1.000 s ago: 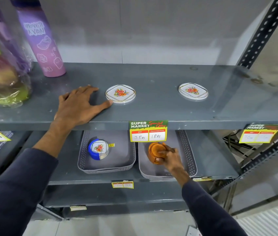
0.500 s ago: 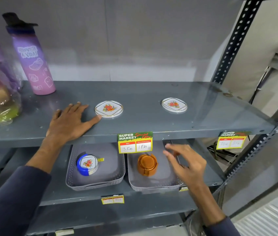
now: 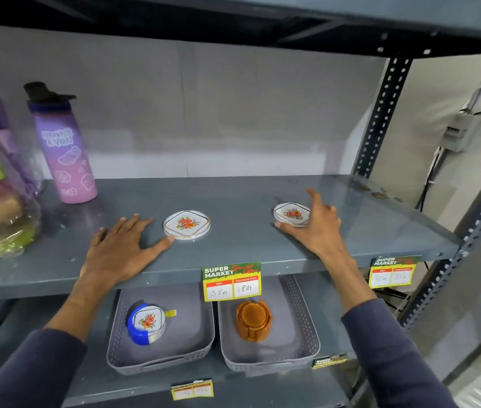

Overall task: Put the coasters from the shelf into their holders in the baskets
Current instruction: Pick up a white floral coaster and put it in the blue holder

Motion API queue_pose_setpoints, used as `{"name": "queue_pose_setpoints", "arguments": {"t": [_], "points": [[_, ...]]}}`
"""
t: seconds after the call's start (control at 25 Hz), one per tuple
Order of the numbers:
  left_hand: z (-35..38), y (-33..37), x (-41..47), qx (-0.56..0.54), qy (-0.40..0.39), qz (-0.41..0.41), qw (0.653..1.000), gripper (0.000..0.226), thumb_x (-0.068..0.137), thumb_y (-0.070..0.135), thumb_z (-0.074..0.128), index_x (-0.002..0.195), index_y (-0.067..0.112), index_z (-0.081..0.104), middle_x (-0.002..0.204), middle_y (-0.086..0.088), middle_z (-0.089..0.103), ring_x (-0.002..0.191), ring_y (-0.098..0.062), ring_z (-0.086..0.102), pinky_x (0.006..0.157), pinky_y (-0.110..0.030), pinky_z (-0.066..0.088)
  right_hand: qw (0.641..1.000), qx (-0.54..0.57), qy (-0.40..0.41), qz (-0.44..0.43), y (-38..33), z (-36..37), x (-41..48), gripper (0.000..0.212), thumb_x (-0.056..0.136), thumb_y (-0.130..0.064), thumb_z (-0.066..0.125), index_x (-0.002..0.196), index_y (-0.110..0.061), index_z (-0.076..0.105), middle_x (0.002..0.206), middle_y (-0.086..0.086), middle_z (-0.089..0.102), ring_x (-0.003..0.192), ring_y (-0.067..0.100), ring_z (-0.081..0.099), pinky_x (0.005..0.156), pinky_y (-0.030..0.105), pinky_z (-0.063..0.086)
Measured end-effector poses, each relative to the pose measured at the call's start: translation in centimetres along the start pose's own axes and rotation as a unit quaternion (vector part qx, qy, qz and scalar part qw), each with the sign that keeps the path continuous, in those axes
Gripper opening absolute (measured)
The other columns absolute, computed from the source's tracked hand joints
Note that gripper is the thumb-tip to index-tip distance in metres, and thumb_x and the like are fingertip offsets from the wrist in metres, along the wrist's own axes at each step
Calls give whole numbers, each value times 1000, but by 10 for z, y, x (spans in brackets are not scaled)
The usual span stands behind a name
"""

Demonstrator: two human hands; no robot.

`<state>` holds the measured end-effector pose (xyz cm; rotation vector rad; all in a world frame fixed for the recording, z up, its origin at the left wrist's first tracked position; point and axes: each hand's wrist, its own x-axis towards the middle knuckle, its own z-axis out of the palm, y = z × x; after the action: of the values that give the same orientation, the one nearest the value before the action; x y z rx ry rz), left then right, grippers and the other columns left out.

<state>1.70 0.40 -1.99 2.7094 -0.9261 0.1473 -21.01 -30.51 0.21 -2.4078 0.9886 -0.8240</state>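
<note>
On the grey metal shelf [image 3: 233, 248], two round white coasters with a red-and-orange flower print lie flat, well apart from each other. The left hand [image 3: 118, 248] rests palm down with fingers spread on the shelf, its thumb tip touching the near-left edge of the left coaster [image 3: 186, 224]; it grips nothing. The right hand [image 3: 315, 228] reaches over the right coaster [image 3: 290, 214] with fingers parted: the thumb tip sits at the coaster's near-left edge and the other fingers curve past its right side and back, but whether they have closed on it cannot be told. The coaster lies on the shelf.

At the left end of this shelf stands a tall purple water bottle with a dark cap [image 3: 62, 148], beside clear-wrapped bundles at the frame's edge.

One level down, two grey perforated plastic baskets sit side by side. The left basket [image 3: 159, 360] contains a blue holder [image 3: 137, 331] lying on its side with flowered coasters stacked in it. The right basket [image 3: 268, 359] contains an orange-brown holder [image 3: 253, 319]. A yellow and green price tag [image 3: 231, 281] hangs from the upper shelf's front edge between the baskets.
</note>
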Motion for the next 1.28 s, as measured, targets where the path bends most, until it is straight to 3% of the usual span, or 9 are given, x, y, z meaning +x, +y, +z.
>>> {"name": "queue_pose_setpoints", "arguments": {"t": [0.12, 0.28, 0.44, 0.64, 0.8, 0.88, 1.04, 1.2, 1.28], "points": [[-1, 0, 0, 2, -2, -1, 1000, 99, 74, 94, 22, 153, 36, 31, 166, 6, 24, 153, -18, 19, 123, -49, 14, 998, -40, -15, 35, 0, 8, 6, 100, 75, -67, 75, 150, -20, 28, 134, 20, 60, 134, 40, 43, 107, 50, 30], [-2, 1, -1, 6, -7, 2, 1000, 96, 76, 92, 24, 154, 35, 30, 166, 5, 23, 153, -18, 18, 123, -49, 14, 1000, 9, 24, 13, 0, 4, 1, 90, 71, -60, 82, 137, -22, 33, 124, 14, 64, 126, 38, 49, 97, 44, 29], [-2, -2, 1, 8, -8, -2, 1000, 97, 75, 93, 22, 154, 36, 29, 166, 7, 21, 153, -17, 17, 123, -48, 13, 989, 80, 105, -59, -17, -10, -23, 91, 61, -49, 91, 128, -22, 36, 130, 1, 59, 124, 30, 49, 95, 37, 24], [-2, 5, -2, -2, -7, -6, 1000, 95, 76, 91, 24, 154, 37, 28, 167, 9, 19, 154, -15, 14, 124, -47, 10, 951, 175, 180, -179, -71, -54, -72, 96, 53, -53, 96, 123, -41, 31, 135, -7, 56, 127, 20, 56, 99, 14, 17], [-4, 5, -5, -2, -8, -2, 1000, 97, 75, 92, 23, 154, 36, 28, 167, 8, 20, 154, -15, 15, 123, -48, 11, 911, 189, 237, -281, -112, -93, -115, 92, 56, -57, 92, 119, -27, 32, 137, -2, 62, 123, 22, 61, 98, 25, 22], [-4, 5, -5, -5, -4, -1, 1000, 99, 73, 93, 21, 154, 36, 29, 167, 7, 21, 154, -16, 16, 123, -48, 11, 897, 205, 246, -304, -121, -103, -127, 89, 57, -56, 92, 116, -26, 33, 135, 2, 64, 122, 27, 63, 105, 22, 18], [-6, 6, -4, -3, -5, -3, 1000, 101, 71, 95, 19, 154, 37, 30, 167, 6, 21, 153, -17, 17, 123, -49, 11, 908, 245, 194, -279, -122, -97, -131, 89, 55, -56, 92, 116, -34, 31, 136, 0, 64, 122, 26, 63, 106, 20, 18], [-10, 11, -7, -8, -19, -11, 1000, 112, 62, 95, 13, 155, 35, 28, 167, 6, 18, 154, -16, 13, 124, -48, 8, 923, 271, 94, -256, -112, -63, -148, 88, 51, -52, 95, 116, -46, 36, 137, -8, 62, 125, 18, 61, 106, 39, 32], [-11, 11, -8, -10, -30, -15, 999, 112, 62, 93, 13, 156, 34, 27, 168, 6, 17, 154, -16, 12, 124, -48, 7, 931, 265, 36, -248, -107, -38, -165, 84, 50, -54, 95, 116, -45, 44, 137, -18, 61, 125, 12, 58, 101, 40, 38]]}}
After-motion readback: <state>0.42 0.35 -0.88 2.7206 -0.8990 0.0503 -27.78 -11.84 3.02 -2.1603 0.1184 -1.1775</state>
